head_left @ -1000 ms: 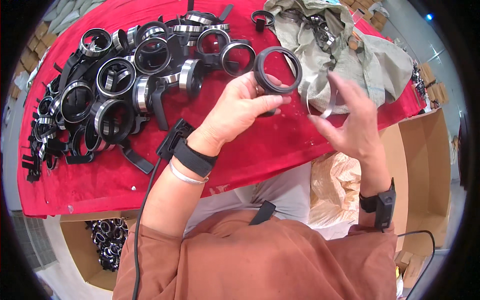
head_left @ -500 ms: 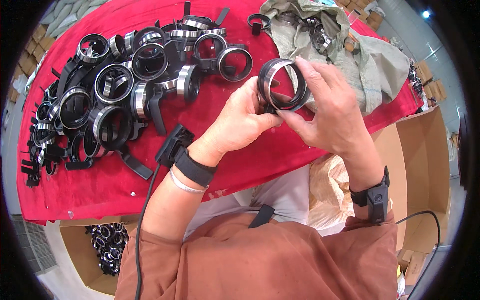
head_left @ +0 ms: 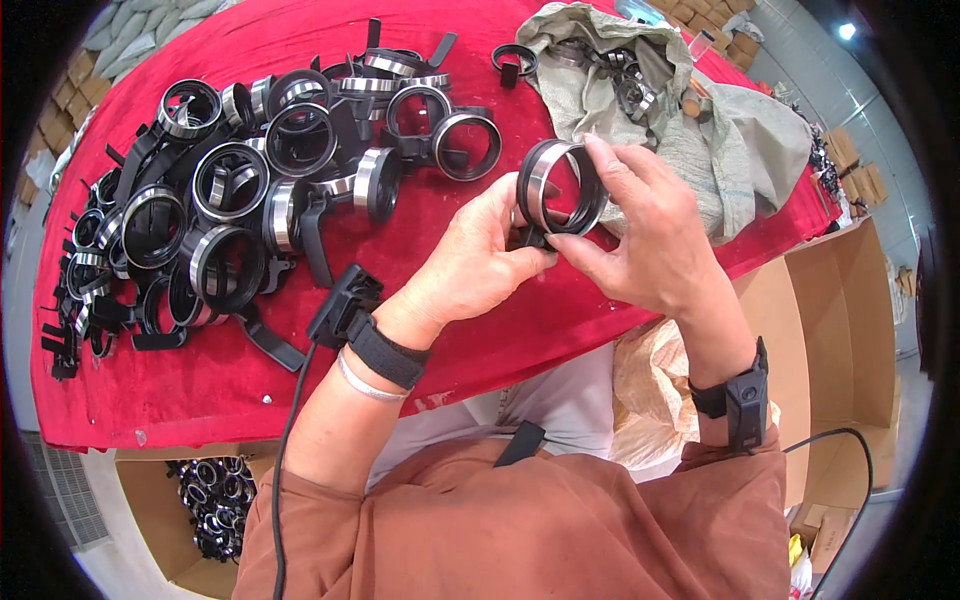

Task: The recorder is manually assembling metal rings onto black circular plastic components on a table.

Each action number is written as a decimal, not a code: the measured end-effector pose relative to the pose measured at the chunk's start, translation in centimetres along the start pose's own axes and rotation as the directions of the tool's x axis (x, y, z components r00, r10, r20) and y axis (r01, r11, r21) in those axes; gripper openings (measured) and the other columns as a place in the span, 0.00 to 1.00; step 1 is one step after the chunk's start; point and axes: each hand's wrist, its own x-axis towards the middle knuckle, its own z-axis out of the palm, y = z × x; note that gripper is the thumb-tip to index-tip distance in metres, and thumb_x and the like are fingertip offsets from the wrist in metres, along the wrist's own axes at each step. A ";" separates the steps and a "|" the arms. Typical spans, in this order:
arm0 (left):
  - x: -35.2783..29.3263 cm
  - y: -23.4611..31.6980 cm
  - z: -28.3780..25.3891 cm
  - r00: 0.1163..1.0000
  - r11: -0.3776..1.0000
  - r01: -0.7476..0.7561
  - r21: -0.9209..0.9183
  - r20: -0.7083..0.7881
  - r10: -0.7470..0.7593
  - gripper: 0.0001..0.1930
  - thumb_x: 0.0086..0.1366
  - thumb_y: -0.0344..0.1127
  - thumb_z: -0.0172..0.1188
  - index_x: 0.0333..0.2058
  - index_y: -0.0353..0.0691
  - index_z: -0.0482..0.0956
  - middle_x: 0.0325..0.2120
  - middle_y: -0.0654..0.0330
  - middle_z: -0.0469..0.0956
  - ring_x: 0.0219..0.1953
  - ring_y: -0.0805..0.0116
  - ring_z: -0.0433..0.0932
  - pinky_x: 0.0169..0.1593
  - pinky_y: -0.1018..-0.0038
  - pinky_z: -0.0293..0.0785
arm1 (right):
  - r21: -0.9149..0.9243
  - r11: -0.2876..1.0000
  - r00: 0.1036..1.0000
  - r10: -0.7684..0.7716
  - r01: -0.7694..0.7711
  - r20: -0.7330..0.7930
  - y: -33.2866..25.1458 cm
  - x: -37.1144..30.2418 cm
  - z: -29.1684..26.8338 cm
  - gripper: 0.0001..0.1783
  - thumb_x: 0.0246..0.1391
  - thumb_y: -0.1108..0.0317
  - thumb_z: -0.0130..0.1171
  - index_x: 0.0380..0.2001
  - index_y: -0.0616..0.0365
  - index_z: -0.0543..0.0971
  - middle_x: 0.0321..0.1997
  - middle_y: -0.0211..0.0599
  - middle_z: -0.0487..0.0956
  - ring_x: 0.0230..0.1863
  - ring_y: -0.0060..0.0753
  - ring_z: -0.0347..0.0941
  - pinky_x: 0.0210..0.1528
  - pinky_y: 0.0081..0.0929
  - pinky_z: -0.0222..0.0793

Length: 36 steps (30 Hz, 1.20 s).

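Note:
Between my two hands is a black ring with a silver metal band, held up over the red cloth. My left hand grips its left and lower side, the thumb pressed near the bottom of the rim. Fingers of my right hand reach the upper right rim, while that thumb touches low on the right side. The part of the ring behind my left fingers is hidden. Many similar black and silver rings, some with black tabs, lie heaped on the cloth to the left.
A red cloth covers the table. A pale green woven sack holding more rings lies at the back right, with a single ring beside it. Cardboard boxes stand right and lower left; the left one contains rings.
The held ring has turned slightly, showing more of its silver band on the left. Both hands keep their grip and have shifted a little.

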 end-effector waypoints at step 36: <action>0.2 -0.3 1.0 0.974 0.985 0.114 -0.126 -0.182 -0.136 0.27 0.66 0.47 0.49 0.58 0.41 0.54 0.41 0.58 0.72 0.36 0.76 0.72 0.33 0.80 0.72 | 0.836 0.393 0.778 0.625 -0.383 0.062 1.4 0.5 7.8 0.34 0.65 0.50 0.34 0.14 0.63 0.73 0.13 0.26 0.66 0.19 0.18 0.59 0.21 0.24 0.54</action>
